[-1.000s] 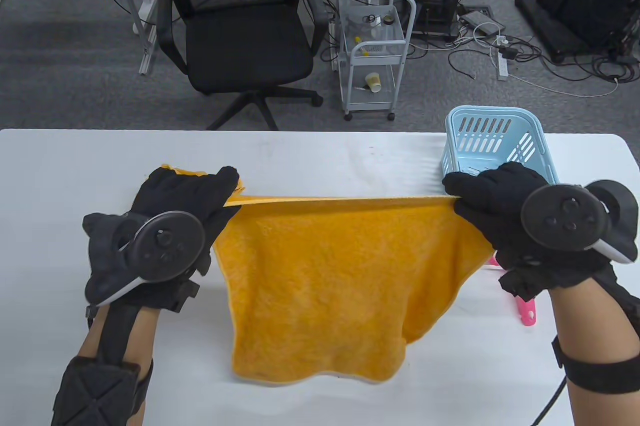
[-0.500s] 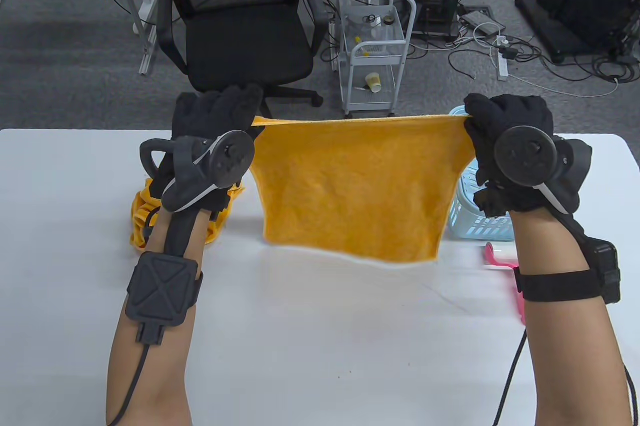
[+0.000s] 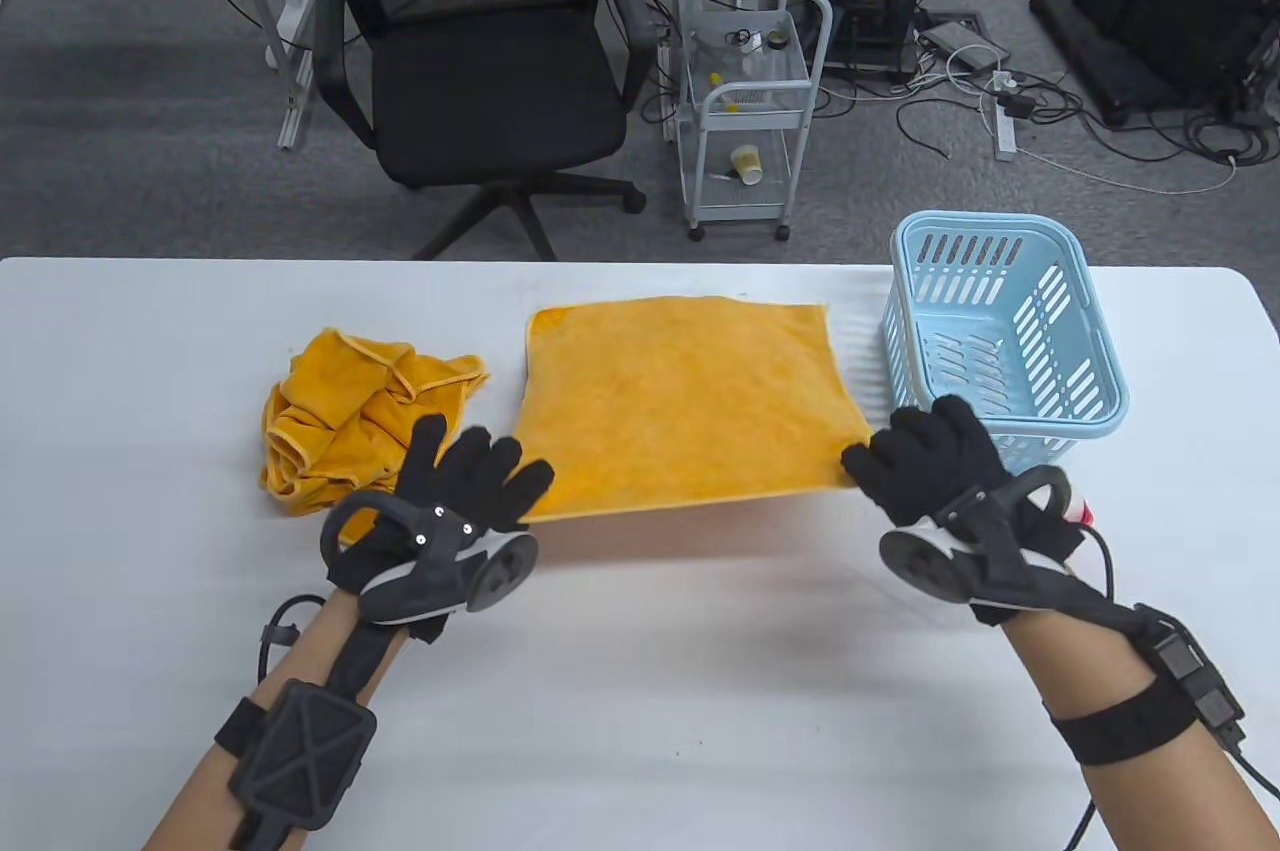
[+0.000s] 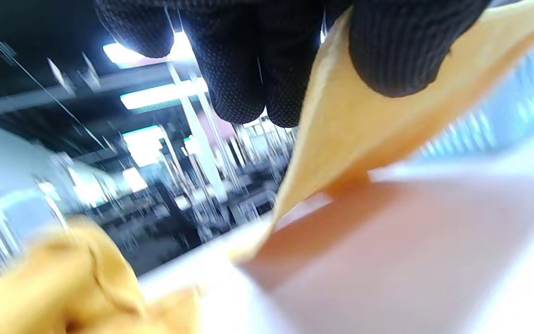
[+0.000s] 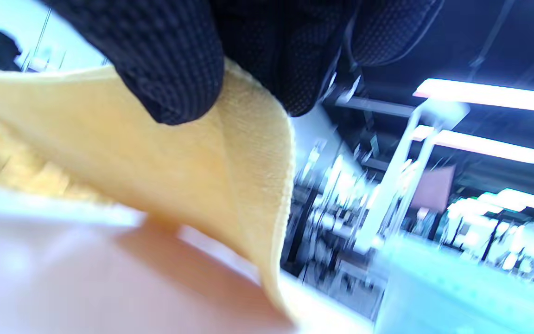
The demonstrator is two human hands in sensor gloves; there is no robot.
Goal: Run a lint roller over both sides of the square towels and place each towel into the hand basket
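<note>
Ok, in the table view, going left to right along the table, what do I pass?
Crumpled orange towels → left hand → spread orange towel → right hand → blue hand basket.

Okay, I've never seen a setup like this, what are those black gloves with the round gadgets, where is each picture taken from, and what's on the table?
These are a person's two hands in black sensor gloves, each with a motion tracker strapped on its back. One picture looks down at the white table; the two blurry ones come from small cameras on the wrists. The left hand and right hand each pinch a near corner of a spread yellow towel, its near edge lifted off the table. Crumpled towels lie to its left, an empty blue basket to its right. A pink thing by the right hand is mostly hidden.
</note>
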